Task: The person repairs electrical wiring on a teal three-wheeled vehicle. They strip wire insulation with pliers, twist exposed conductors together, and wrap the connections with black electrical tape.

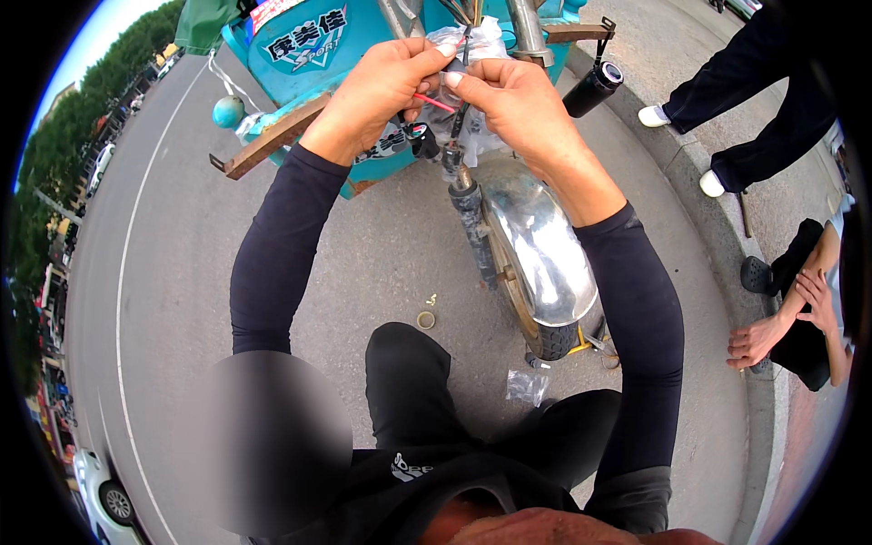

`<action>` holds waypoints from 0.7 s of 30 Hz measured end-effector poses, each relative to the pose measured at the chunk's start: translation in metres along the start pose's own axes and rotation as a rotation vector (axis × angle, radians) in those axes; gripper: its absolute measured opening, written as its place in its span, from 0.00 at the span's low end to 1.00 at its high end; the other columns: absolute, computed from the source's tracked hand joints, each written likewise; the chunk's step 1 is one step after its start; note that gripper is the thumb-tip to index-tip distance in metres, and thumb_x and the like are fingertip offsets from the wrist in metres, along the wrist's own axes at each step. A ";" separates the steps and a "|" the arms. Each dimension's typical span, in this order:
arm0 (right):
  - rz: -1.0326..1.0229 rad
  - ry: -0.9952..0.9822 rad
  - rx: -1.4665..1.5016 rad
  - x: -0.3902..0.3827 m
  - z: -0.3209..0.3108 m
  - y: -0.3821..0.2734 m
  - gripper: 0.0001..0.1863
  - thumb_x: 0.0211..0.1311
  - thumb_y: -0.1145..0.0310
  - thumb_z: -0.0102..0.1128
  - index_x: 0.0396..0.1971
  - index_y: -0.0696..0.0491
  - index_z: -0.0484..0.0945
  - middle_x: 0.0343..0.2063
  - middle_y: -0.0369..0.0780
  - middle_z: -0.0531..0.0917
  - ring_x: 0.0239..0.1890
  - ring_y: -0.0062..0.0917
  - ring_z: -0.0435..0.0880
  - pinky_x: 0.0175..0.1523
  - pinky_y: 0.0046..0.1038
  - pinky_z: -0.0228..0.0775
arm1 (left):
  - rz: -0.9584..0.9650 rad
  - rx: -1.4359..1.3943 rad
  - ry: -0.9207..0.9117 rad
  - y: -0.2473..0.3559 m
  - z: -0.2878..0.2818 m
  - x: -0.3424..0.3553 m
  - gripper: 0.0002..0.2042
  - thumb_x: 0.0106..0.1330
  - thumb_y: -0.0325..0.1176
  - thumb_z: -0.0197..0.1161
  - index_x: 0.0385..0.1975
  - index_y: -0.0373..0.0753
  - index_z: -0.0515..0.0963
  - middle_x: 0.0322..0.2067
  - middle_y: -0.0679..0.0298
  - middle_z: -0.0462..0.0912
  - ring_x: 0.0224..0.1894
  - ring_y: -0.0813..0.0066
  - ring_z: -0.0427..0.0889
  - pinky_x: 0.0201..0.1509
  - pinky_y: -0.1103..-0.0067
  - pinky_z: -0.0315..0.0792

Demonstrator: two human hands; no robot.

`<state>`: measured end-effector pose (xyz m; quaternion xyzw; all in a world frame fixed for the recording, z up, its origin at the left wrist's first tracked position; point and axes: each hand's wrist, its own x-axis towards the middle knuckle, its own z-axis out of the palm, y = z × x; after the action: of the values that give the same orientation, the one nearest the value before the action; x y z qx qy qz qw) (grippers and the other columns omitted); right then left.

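Note:
At the front of a teal vehicle (309, 50), both hands meet over a bundle of wires. My left hand (386, 89) pinches a dark wrapped cable (457, 67), its thumb and fingertips closed on it. From the other side my right hand (522, 104) grips the same cable, thumb on top. A red wire (434, 102) sticks out below the fingers. Clear plastic wrapping (486, 136) hangs behind the hands. Below them is the front wheel, under a shiny metal mudguard (543, 250). What lies under the fingertips is hidden.
A rusty bar (272, 141) juts out left, and a black bottle (595, 88) hangs at the right. A tape roll (426, 320), a plastic bag (527, 386) and tools (599, 345) lie on the ground. Two people are by the kerb (718, 241); one is seated.

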<state>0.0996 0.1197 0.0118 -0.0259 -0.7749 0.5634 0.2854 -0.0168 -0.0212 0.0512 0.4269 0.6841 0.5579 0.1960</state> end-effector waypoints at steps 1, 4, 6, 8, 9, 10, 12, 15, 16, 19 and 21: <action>-0.048 0.034 -0.036 0.000 0.001 0.006 0.16 0.64 0.60 0.66 0.33 0.61 0.85 0.24 0.38 0.84 0.27 0.19 0.80 0.34 0.27 0.71 | 0.014 0.054 0.031 0.000 0.003 0.001 0.13 0.75 0.43 0.58 0.36 0.39 0.77 0.19 0.77 0.67 0.17 0.92 0.63 0.21 0.88 0.63; -0.156 0.164 -0.133 -0.009 0.004 0.009 0.14 0.63 0.61 0.67 0.32 0.59 0.86 0.20 0.41 0.84 0.23 0.23 0.82 0.32 0.29 0.71 | 0.072 0.059 0.086 -0.008 0.008 0.004 0.12 0.73 0.41 0.61 0.36 0.38 0.78 0.20 0.77 0.69 0.18 0.92 0.65 0.20 0.88 0.60; -0.203 0.246 -0.203 -0.021 0.012 0.006 0.13 0.62 0.62 0.67 0.32 0.58 0.86 0.20 0.43 0.84 0.22 0.29 0.83 0.31 0.31 0.72 | 0.127 0.021 0.144 -0.016 0.014 0.005 0.12 0.72 0.41 0.62 0.36 0.37 0.78 0.20 0.76 0.70 0.18 0.91 0.65 0.20 0.88 0.59; -0.241 0.312 -0.278 -0.033 0.024 0.004 0.12 0.62 0.63 0.67 0.31 0.57 0.85 0.20 0.45 0.83 0.23 0.36 0.84 0.31 0.34 0.72 | 0.160 -0.006 0.183 -0.022 0.017 0.005 0.12 0.72 0.40 0.63 0.38 0.36 0.79 0.20 0.76 0.72 0.18 0.91 0.65 0.20 0.88 0.58; -0.303 0.335 -0.375 -0.033 0.024 0.007 0.11 0.61 0.63 0.67 0.28 0.56 0.85 0.20 0.45 0.83 0.25 0.41 0.83 0.31 0.36 0.73 | 0.170 -0.028 0.186 -0.023 0.022 0.006 0.12 0.72 0.40 0.63 0.38 0.35 0.79 0.21 0.75 0.72 0.18 0.91 0.65 0.21 0.88 0.57; -0.347 0.317 -0.453 -0.032 0.018 0.008 0.10 0.61 0.63 0.67 0.27 0.55 0.84 0.20 0.45 0.83 0.25 0.41 0.83 0.31 0.37 0.73 | 0.181 -0.049 0.189 -0.023 0.025 0.005 0.12 0.71 0.39 0.63 0.39 0.34 0.79 0.21 0.75 0.72 0.19 0.91 0.65 0.21 0.88 0.57; -0.448 0.272 -0.601 -0.027 0.001 0.001 0.10 0.61 0.63 0.67 0.26 0.54 0.84 0.19 0.45 0.82 0.25 0.42 0.83 0.31 0.38 0.73 | 0.184 -0.008 0.182 -0.026 0.023 -0.001 0.13 0.73 0.40 0.61 0.40 0.34 0.79 0.21 0.75 0.73 0.20 0.90 0.65 0.23 0.87 0.58; -0.412 0.162 -0.588 -0.010 -0.016 -0.024 0.12 0.59 0.62 0.69 0.30 0.56 0.87 0.21 0.45 0.85 0.26 0.38 0.86 0.34 0.35 0.76 | 0.326 0.189 0.264 -0.041 0.014 -0.005 0.12 0.76 0.38 0.56 0.43 0.33 0.75 0.22 0.72 0.75 0.22 0.86 0.68 0.26 0.83 0.62; -0.388 0.116 -0.553 -0.002 -0.022 -0.027 0.13 0.58 0.61 0.69 0.31 0.57 0.87 0.22 0.45 0.85 0.26 0.37 0.86 0.35 0.34 0.76 | 0.361 0.247 0.315 -0.039 0.018 -0.008 0.11 0.75 0.35 0.55 0.43 0.32 0.73 0.22 0.67 0.76 0.22 0.79 0.71 0.27 0.79 0.65; -0.450 0.005 -0.537 0.042 -0.029 -0.026 0.15 0.63 0.61 0.70 0.33 0.60 0.86 0.19 0.34 0.82 0.21 0.12 0.75 0.24 0.20 0.62 | 0.512 0.464 0.442 -0.039 0.030 -0.018 0.09 0.72 0.28 0.55 0.45 0.33 0.66 0.26 0.52 0.81 0.27 0.52 0.82 0.32 0.67 0.73; -0.271 -0.176 -0.509 0.062 -0.023 -0.038 0.17 0.61 0.61 0.68 0.34 0.63 0.86 0.22 0.40 0.82 0.24 0.20 0.78 0.28 0.25 0.66 | 0.636 0.577 0.468 -0.049 0.033 -0.019 0.09 0.70 0.27 0.57 0.45 0.34 0.66 0.27 0.53 0.82 0.29 0.50 0.83 0.32 0.65 0.74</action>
<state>0.0699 0.1479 0.0760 0.0560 -0.9093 0.3080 0.2741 0.0000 -0.0172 -0.0084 0.5148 0.6721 0.4589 -0.2697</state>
